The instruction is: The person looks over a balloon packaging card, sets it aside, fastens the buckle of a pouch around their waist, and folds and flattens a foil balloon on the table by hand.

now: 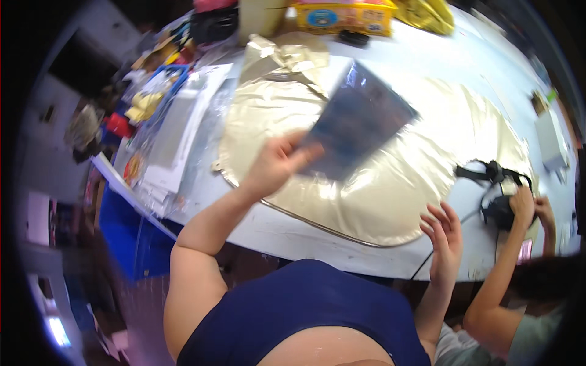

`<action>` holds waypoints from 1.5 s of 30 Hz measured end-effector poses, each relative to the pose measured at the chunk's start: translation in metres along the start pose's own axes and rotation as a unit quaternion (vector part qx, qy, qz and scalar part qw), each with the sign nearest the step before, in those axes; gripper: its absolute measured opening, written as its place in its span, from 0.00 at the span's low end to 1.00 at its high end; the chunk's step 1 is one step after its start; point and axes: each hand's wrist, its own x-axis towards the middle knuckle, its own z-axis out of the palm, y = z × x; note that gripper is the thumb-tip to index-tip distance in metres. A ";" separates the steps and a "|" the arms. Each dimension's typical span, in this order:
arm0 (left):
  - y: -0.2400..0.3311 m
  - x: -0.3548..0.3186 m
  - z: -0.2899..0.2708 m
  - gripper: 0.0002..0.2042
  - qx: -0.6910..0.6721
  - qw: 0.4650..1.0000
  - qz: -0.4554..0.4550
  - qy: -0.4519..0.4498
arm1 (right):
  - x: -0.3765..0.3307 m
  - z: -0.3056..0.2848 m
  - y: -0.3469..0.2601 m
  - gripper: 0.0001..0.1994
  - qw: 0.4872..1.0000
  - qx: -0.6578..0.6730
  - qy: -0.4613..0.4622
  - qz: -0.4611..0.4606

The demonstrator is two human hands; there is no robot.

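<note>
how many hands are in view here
4: the left hand holds the dark flat packet; the right hand, empty, is by the gold sheet; a co-worker's one hand and other hand are at the black strapped item on the right.

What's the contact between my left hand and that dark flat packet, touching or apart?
Touching: the head view shows the left hand gripping the dark flat packet by its left edge, thumb lying over it.

Blurred dark packet [363, 122], its edge partly hidden by the left hand [276, 161], cream container [261, 18] cut off at top
</note>
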 end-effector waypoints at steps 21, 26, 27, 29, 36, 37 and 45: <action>0.043 -0.223 -0.191 0.16 0.458 0.376 0.266 0.760 | -0.007 0.027 0.010 0.13 0.976 -0.155 -0.155 -0.003; 0.016 -0.303 -0.257 0.13 0.590 0.341 0.078 0.728 | 0.004 0.069 0.006 0.11 0.965 -0.180 -0.188 0.001; 0.007 -0.314 -0.272 0.13 0.625 0.333 0.062 0.703 | 0.005 0.077 0.012 0.10 0.961 -0.173 -0.216 0.015; -0.014 -0.352 -0.304 0.13 0.684 0.310 -0.017 0.660 | 0.003 0.102 0.017 0.10 0.947 -0.180 -0.262 0.037; -0.058 -0.400 -0.404 0.17 0.648 0.371 -0.271 0.607 | -0.023 0.174 0.049 0.12 0.838 -0.330 -0.426 -0.090; -0.058 -0.401 -0.418 0.18 0.643 0.379 -0.268 0.609 | -0.026 0.184 0.052 0.13 0.791 -0.364 -0.461 -0.171; -0.095 -0.453 -0.458 0.14 0.639 0.364 -0.407 0.542 | -0.034 0.196 0.076 0.11 0.771 -0.337 -0.520 -0.143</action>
